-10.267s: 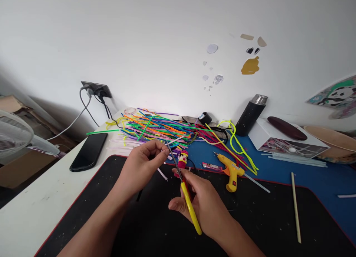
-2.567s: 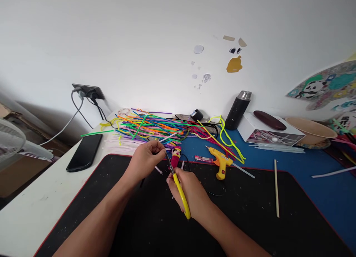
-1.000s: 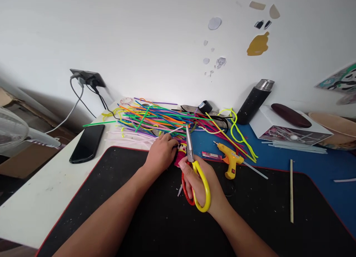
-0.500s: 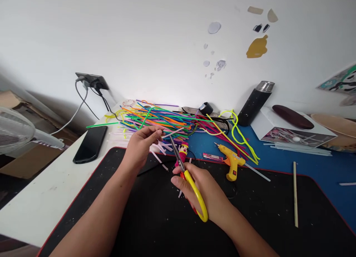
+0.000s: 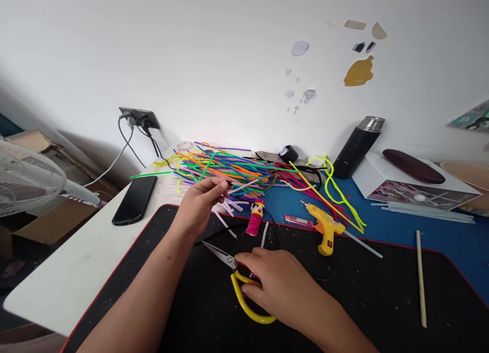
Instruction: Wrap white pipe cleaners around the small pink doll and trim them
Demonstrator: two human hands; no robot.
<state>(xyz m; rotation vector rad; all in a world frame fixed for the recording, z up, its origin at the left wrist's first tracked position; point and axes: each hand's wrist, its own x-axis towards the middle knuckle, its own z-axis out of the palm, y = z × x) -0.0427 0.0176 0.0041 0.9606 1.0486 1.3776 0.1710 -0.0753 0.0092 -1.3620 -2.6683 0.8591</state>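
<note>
My left hand [image 5: 202,202] is closed, thumb and fingers pinching a short pale pipe cleaner [image 5: 246,186] that points up to the right. Low over the black mat, my right hand [image 5: 280,281] grips a pair of scissors [image 5: 223,256] with yellow and red handles. Its blades lie together and point left, away from the pipe cleaner. Between the hands, a little beyond them, stands a small pink figure [image 5: 253,224] with a yellow and white top. A white pipe cleaner piece [image 5: 264,235] lies beside it on the mat.
Behind my left hand spreads a pile of coloured pipe cleaners [image 5: 229,167]. A yellow glue gun [image 5: 324,228] and a pink packet [image 5: 298,220] lie to the right. Farther out are a phone [image 5: 134,200], a black flask [image 5: 359,146], a white box [image 5: 372,177] and a wooden stick [image 5: 420,279].
My right hand has brought the scissors down and away from the pipe cleaner, turning the blades to the left and closing them. My left hand still holds the pipe cleaner. The view has shifted slightly.
</note>
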